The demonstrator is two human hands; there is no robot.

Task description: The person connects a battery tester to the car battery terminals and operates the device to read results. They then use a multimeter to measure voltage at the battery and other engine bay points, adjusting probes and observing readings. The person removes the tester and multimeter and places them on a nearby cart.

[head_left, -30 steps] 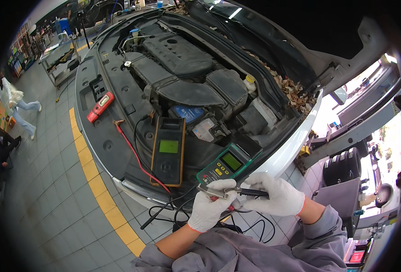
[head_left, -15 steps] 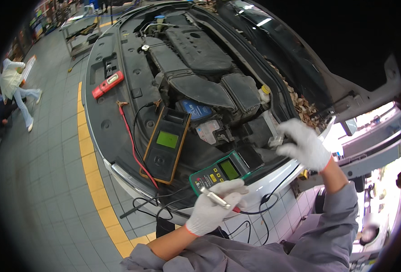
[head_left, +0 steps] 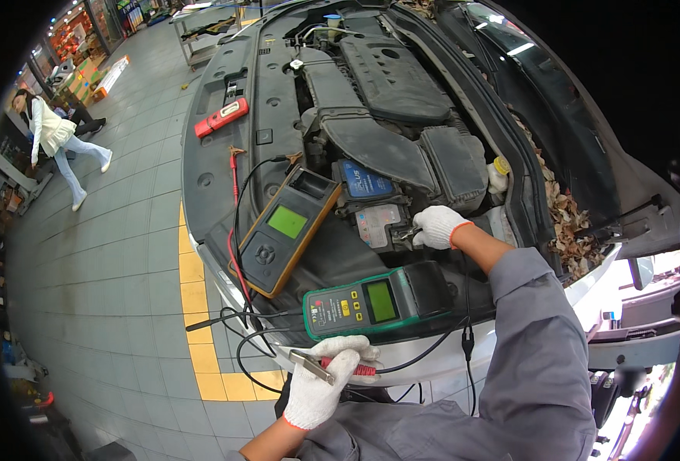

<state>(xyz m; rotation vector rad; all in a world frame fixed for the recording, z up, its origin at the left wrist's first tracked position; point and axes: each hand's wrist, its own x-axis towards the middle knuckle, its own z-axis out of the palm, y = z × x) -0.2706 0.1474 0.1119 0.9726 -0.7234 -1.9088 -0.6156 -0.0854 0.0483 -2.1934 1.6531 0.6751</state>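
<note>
My left hand [head_left: 320,392], in a white knit glove, is closed round a test clamp [head_left: 313,366] with flat metal jaws and a red sleeve. A black cable runs from it. My right hand [head_left: 436,227], gloved too, is closed on a metal clamp [head_left: 407,233] at the near end of the car battery [head_left: 377,223]; the glove partly hides its jaws. Just beyond my left hand lies a green battery tester [head_left: 328,311] with a lit screen and a black end. Left of the battery, a black tester with an orange-brown edge [head_left: 287,244] rests at a slant.
A red clip-ended lead [head_left: 233,173] and a red work light [head_left: 221,117] lie on the front panel. The engine cover [head_left: 393,77] and a yellow-capped reservoir [head_left: 499,175] stand beyond. Dry leaves [head_left: 574,230] fill the windscreen trough. A person [head_left: 52,138] walks at far left.
My right hand has moved left and inward to the battery. My left hand has shifted left and lower with its clamp, whose red sleeve now shows. The head view has swung left.
</note>
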